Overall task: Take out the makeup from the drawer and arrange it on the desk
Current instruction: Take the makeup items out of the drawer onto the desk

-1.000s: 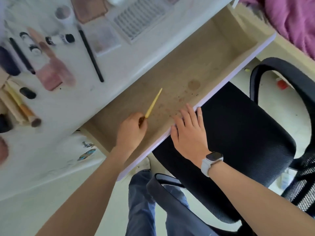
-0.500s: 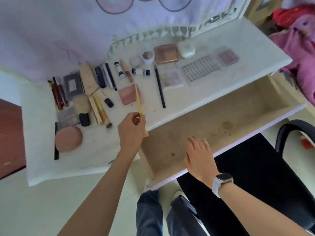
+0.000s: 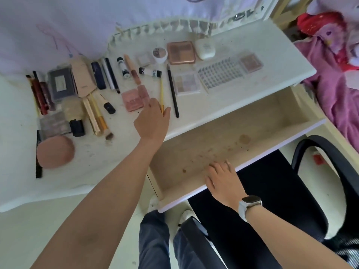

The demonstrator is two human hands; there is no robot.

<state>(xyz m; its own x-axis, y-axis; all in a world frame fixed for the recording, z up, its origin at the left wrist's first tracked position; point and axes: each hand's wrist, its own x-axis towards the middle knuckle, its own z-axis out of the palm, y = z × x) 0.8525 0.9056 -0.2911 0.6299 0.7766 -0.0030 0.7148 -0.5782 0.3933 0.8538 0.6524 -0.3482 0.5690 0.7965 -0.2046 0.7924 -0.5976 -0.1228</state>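
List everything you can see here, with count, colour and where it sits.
yellow pencil: one, on the desk, under the left hand's fingertips
black pencil: one, just right of the yellow one
rose-gold compact: one, back of the desk
white case: one, right of that compact
lash tray: one, clear, desk right
pink puff: one, desk front left
drawer: one, beige, pulled open, only stains and crumbs inside
office chair: one, black, below the drawer
left hand: on the desk, at the yellow pencil
right hand: flat on the drawer's front edge, white watch on the wrist
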